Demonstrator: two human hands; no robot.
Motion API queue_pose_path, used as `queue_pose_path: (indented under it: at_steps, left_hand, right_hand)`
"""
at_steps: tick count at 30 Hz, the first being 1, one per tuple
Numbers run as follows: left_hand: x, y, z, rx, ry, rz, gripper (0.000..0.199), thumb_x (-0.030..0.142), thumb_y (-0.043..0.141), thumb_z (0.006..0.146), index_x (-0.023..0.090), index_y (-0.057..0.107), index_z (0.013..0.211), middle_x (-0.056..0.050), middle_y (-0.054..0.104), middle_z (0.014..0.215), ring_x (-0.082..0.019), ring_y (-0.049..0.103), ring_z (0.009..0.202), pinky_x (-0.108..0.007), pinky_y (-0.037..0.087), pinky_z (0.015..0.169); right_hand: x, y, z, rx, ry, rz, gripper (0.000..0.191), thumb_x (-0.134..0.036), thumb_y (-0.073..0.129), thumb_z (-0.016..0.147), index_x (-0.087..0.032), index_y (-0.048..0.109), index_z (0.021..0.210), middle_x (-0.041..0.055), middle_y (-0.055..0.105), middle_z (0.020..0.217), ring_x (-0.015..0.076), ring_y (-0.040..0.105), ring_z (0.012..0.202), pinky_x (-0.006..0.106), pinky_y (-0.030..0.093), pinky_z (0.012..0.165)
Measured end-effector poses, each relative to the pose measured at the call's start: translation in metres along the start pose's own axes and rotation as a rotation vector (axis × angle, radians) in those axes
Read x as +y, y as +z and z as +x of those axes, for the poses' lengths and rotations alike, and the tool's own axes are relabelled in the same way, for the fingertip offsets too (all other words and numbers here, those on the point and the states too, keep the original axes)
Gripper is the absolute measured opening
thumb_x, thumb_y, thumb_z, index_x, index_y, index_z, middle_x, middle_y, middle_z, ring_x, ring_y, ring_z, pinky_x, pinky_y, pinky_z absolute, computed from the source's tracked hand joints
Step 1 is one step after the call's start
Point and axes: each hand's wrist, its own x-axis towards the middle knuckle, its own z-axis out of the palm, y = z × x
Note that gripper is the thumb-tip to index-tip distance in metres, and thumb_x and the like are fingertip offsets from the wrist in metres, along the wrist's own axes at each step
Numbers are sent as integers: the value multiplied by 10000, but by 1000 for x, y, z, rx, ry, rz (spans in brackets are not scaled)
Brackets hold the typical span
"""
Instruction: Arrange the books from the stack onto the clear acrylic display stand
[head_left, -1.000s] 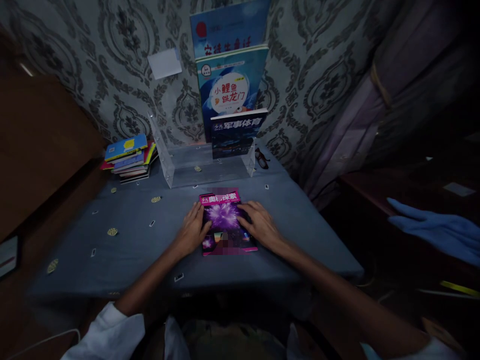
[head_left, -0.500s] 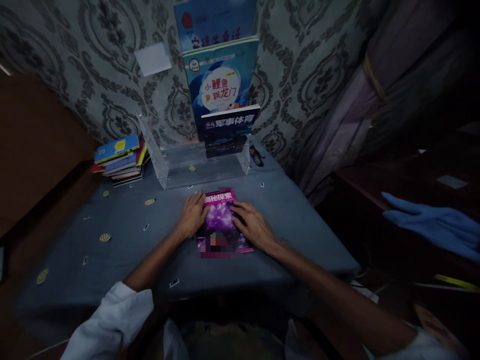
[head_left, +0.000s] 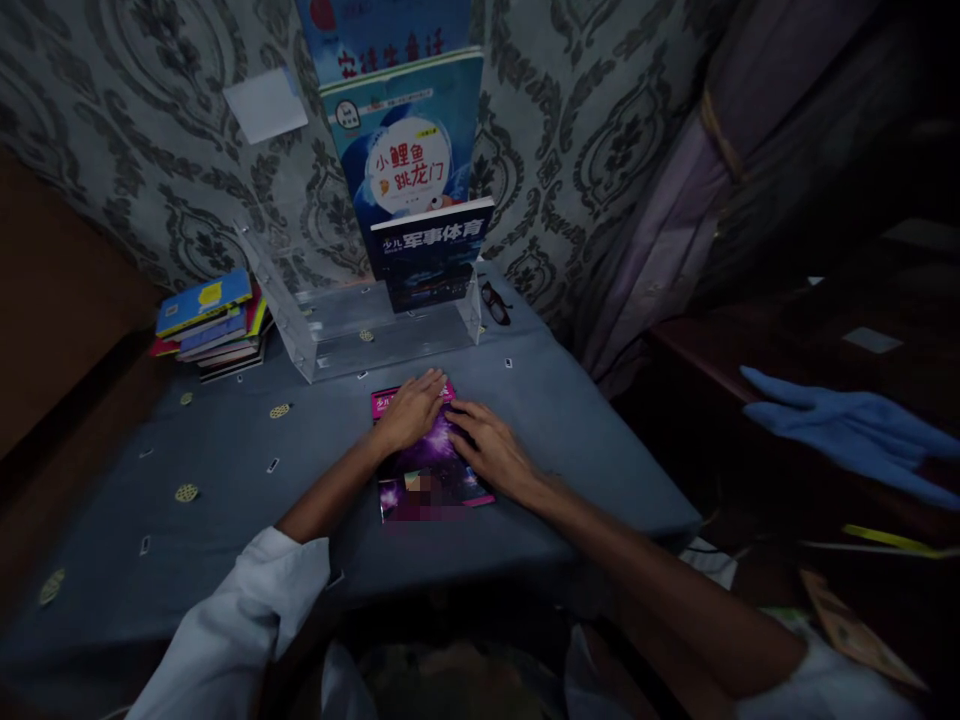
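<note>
A purple magazine with a pink title band (head_left: 431,450) lies flat on the table in front of me. My left hand (head_left: 412,408) rests palm down across its upper part, fingers stretched out and covering much of the title. On the magazine's right side lies my right hand (head_left: 487,445), its fingers spread and the fingertips on the cover. Beyond both hands stands a clear acrylic book rack (head_left: 375,345). A dark-blue magazine (head_left: 431,260) leans at the rack's right end, before a blue-green picture book (head_left: 412,150) and another blue book (head_left: 390,35) higher up.
A stack of books (head_left: 214,320) sits at the table's back left. Black glasses (head_left: 495,303) lie right of the rack. The grey-blue tablecloth (head_left: 600,480) carries small printed patches. Off the table to the right is a blue glove (head_left: 855,425).
My left hand has slid from the magazine's left edge to the right, onto the upper cover. My right hand stays at the right side. The whole view has shifted slightly.
</note>
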Motion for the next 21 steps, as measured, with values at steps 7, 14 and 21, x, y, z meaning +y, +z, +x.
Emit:
queue_pose_path:
  at_steps: [7, 14, 21]
  left_hand:
    - [-5, 1, 4, 16, 71, -23, 457, 249, 347, 1036, 95, 471, 1448, -160, 456, 1534, -235, 373, 1468, -449, 341, 1190]
    - [-3, -2, 4, 9, 61, -37, 461, 246, 352, 1032, 91, 477, 1447, -155, 440, 1546, -232, 349, 1480, -453, 308, 1207]
    - [-1, -5, -2, 1, 106, -52, 443, 250, 336, 1037, 134, 508, 1429, -126, 462, 1537, -223, 360, 1474, -464, 290, 1212]
  right_hand:
    - [2, 1, 1, -7, 14, 28, 339, -225, 550, 939, -183, 681, 1249, 144, 642, 1323, 294, 608, 1221, 508, 516, 1040]
    - [4, -11, -8, -69, -9, 113, 348, -278, 551, 958, -208, 666, 1279, 130, 621, 1364, 286, 585, 1264, 524, 480, 1083]
    - [1, -23, -19, -145, -11, 131, 393, -340, 551, 976, -216, 625, 1342, 133, 563, 1445, 286, 531, 1341, 523, 460, 1109]
